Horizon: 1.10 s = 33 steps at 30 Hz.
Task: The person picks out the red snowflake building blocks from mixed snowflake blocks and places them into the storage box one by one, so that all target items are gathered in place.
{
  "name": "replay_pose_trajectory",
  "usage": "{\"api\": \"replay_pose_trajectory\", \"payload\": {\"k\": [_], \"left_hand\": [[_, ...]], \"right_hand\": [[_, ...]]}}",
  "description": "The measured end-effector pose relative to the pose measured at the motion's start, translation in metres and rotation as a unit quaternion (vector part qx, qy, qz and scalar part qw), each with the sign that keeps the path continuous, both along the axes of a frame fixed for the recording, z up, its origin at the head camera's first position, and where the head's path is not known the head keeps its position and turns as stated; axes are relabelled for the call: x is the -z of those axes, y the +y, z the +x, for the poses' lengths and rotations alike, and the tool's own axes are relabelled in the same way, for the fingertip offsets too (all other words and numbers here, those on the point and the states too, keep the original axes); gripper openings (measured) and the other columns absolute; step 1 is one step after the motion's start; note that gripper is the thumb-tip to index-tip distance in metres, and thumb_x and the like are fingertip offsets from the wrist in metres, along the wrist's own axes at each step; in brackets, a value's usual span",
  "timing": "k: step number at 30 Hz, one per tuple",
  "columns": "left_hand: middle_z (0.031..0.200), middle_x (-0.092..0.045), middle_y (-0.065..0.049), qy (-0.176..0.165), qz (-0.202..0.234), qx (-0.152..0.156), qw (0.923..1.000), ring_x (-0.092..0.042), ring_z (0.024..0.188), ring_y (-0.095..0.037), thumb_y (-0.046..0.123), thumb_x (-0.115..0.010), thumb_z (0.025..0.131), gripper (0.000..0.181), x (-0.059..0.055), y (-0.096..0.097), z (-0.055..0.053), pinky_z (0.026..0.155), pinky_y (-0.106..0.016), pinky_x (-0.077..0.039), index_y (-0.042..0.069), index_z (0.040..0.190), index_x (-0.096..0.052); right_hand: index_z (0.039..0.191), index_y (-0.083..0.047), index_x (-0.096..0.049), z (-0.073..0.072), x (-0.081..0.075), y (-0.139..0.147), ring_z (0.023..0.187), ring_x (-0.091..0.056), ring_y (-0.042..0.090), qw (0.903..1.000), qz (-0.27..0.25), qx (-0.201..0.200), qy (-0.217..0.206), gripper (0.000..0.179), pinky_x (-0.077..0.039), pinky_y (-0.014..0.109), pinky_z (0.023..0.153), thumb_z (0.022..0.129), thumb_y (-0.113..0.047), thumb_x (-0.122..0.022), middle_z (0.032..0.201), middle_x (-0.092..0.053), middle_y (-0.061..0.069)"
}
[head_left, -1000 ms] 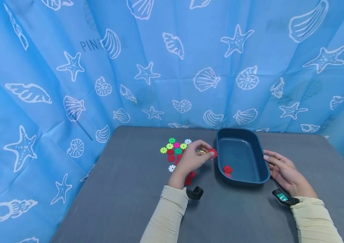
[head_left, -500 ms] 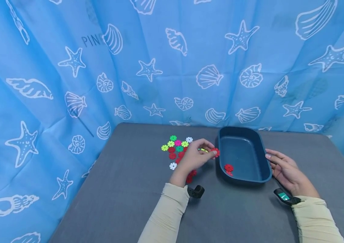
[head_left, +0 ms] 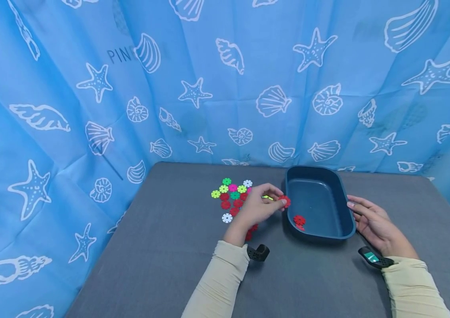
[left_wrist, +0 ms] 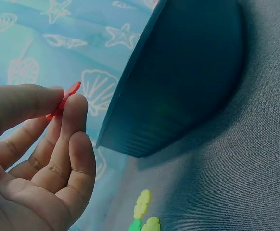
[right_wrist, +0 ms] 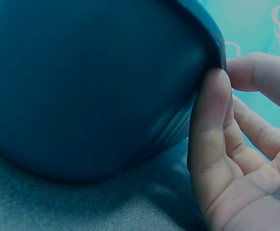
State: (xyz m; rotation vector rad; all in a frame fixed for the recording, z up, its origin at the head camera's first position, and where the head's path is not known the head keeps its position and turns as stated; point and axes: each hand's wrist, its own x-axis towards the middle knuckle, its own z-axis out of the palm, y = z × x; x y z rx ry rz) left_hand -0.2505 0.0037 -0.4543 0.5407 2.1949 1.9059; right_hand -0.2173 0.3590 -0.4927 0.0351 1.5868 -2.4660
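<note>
My left hand [head_left: 257,206] pinches a red notched plastic disc [head_left: 285,202] between thumb and fingertips, right by the left rim of a dark blue rectangular basin [head_left: 330,176]. In the left wrist view the disc [left_wrist: 75,88] is seen nearly edge-on, with the basin's outer wall [left_wrist: 193,72] beside it. My right hand [head_left: 378,227] holds the basin's right rim, the thumb over the edge and a finger against the outer wall, as the right wrist view shows. A few red discs [head_left: 299,220] lie in the basin's near left corner.
Several notched discs [head_left: 234,195] in red, green, yellow, pink and white lie spread on the grey tablecloth [head_left: 161,247] left of the basin. My left hand and forearm partly cover them. A blue shell-print curtain [head_left: 209,115] hangs behind and left of the table.
My left hand has moved slightly right, carrying the red disc up to the basin's rim. The right hand keeps its hold on the basin. The head view has shifted a little.
</note>
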Motion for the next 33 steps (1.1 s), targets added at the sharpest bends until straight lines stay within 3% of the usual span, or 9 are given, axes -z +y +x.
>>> {"api": "replay_pose_trajectory", "payload": {"k": [6,14,33], "left_hand": [[0.099,-0.072,0.002,-0.011,0.0,0.004,0.9999,-0.079,0.093,-0.027,0.021,-0.079,0.098,0.015,-0.0001,0.0023,0.0011,0.079,-0.027,-0.06,0.017,0.11,-0.071],[0.099,-0.074,0.003,-0.023,-0.005,0.004,0.9997,-0.077,0.085,-0.013,0.023,-0.08,0.097,0.014,-0.001,0.0049,0.0015,0.082,-0.028,-0.061,0.02,0.108,-0.071],[0.096,-0.074,0.003,-0.02,-0.007,0.017,0.9996,-0.077,0.084,-0.013,0.022,-0.079,0.098,0.013,-0.0014,0.0079,0.0026,0.08,-0.025,-0.06,0.018,0.108,-0.072]], "right_hand": [[0.12,-0.022,-0.075,0.0005,-0.0004,-0.0005,0.094,-0.076,0.011,1.0,0.003,0.003,-0.002,0.025,-0.063,0.03,0.077,0.11,-0.009,-0.056,0.11,-0.079,-0.003],[0.121,-0.022,-0.074,0.0001,-0.0014,0.0006,0.094,-0.075,0.011,1.0,0.004,0.001,-0.001,0.025,-0.063,0.03,0.077,0.11,-0.01,-0.055,0.11,-0.079,-0.004],[0.121,-0.022,-0.074,-0.0001,-0.0008,-0.0002,0.093,-0.075,0.011,1.0,0.002,-0.002,-0.002,0.024,-0.063,0.03,0.076,0.11,-0.01,-0.056,0.109,-0.078,-0.003]]}}
